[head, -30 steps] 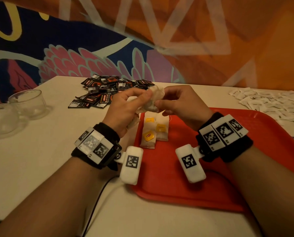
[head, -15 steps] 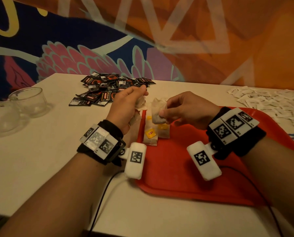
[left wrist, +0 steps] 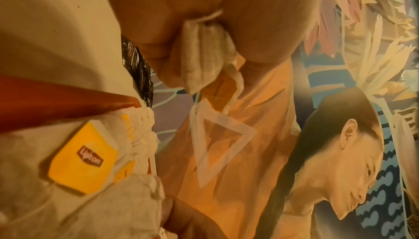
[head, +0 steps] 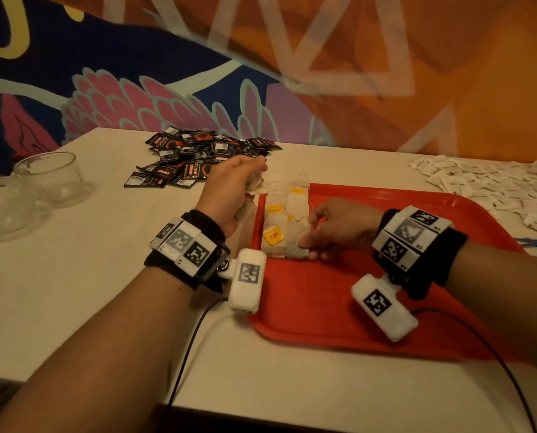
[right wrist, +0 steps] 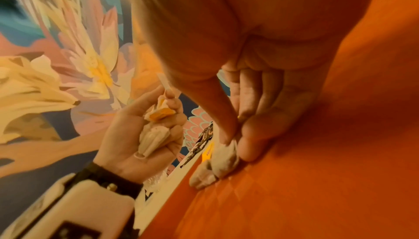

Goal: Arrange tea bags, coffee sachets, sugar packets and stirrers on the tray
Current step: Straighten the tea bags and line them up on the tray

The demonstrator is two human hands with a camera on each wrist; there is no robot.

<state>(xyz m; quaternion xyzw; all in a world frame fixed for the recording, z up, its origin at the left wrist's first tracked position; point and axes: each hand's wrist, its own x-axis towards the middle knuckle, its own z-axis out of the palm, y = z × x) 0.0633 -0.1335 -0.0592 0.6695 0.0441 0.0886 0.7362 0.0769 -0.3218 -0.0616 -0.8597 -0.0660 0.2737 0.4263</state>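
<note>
Tea bags (head: pixel 284 220) lie in two neat rows at the left end of the red tray (head: pixel 370 307), near the middle of the head view. The right hand (head: pixel 339 228) is low over the tray. Its thumb and fingers (right wrist: pixel 228 131) pinch the nearest tea bag (head: pixel 295 242) at the front of the right row, and this bag touches the tray. Just beside it lies a bag with a yellow tag (head: pixel 273 236).

The left hand (head: pixel 229 192) is above the worktop (head: pixel 73 276), just left of the tray. Its fingers are curled tight round a small bunch of tea bags (right wrist: pixel 154 135).

Black coffee sachets (head: pixel 195 157) lie in a pile on the worktop behind the left hand. White sugar packets (head: pixel 492 182) are spread at the upper right, beyond the tray. Two glass bowls (head: pixel 26 192) stand at the left edge of the frame. A painted wall (head: pixel 261 73) fills the top.
</note>
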